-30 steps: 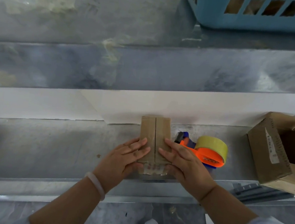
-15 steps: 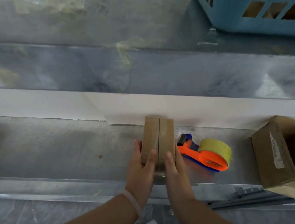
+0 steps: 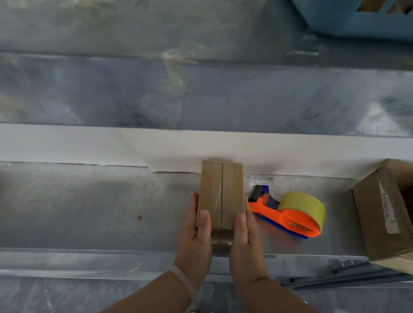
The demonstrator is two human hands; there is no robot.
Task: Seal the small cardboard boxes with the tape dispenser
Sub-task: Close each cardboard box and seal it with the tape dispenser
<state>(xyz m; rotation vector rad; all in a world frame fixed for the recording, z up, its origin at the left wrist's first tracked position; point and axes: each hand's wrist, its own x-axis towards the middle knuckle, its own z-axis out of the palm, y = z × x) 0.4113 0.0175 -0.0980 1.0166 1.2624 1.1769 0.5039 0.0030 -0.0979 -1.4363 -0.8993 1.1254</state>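
Cardboard in hand: my left grip (image 3: pixel 194 234) and right grip (image 3: pixel 247 241) clasp the small box (image 3: pixel 220 192) from both sides, thumbs on its top, over the metal tabletop (image 3: pixel 73 202); the orange tape dispenser (image 3: pixel 289 217) lies just beside it, right.

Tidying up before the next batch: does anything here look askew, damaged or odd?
The larger cardboard box at the right lies tipped on its side, mouth open, near corner seemingly past the bench lip. The small box between the left hand and right hand looks intact.
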